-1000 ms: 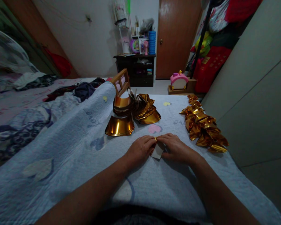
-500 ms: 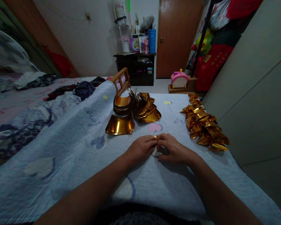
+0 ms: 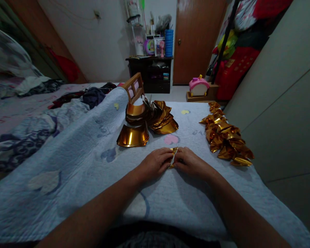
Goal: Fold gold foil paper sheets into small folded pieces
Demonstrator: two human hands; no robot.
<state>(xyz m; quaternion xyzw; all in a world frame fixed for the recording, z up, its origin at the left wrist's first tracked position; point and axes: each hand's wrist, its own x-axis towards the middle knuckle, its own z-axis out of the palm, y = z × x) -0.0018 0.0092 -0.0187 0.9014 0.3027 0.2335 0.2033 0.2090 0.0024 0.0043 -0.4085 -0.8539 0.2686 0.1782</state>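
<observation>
Between my two hands lies a small piece of gold foil paper [image 3: 173,150], partly folded, with a pale strip of its underside showing. My left hand [image 3: 157,161] is closed on its left side, fingertips pressed down. From the right, my right hand [image 3: 191,162] pinches the other side with thumb and fingers. Most of the paper is hidden under the fingers. Beyond my hands sits a fanned stack of curved gold foil sheets [image 3: 133,135]. Over to the right lies a row of folded gold foil pieces [image 3: 224,137], overlapping one another.
A pale blue quilt [image 3: 93,186] with heart prints covers the surface and rises at the left. A small wooden rail [image 3: 135,88] stands behind the stack. The pale cabinet side [image 3: 281,113] borders the right. Farther back are a dark shelf unit [image 3: 150,75] and a pink toy [image 3: 198,86].
The paper between my hands has been folded further: gold now shows at its top and bottom edges, where white showed below before. My hands have stayed in nearly the same spot.
</observation>
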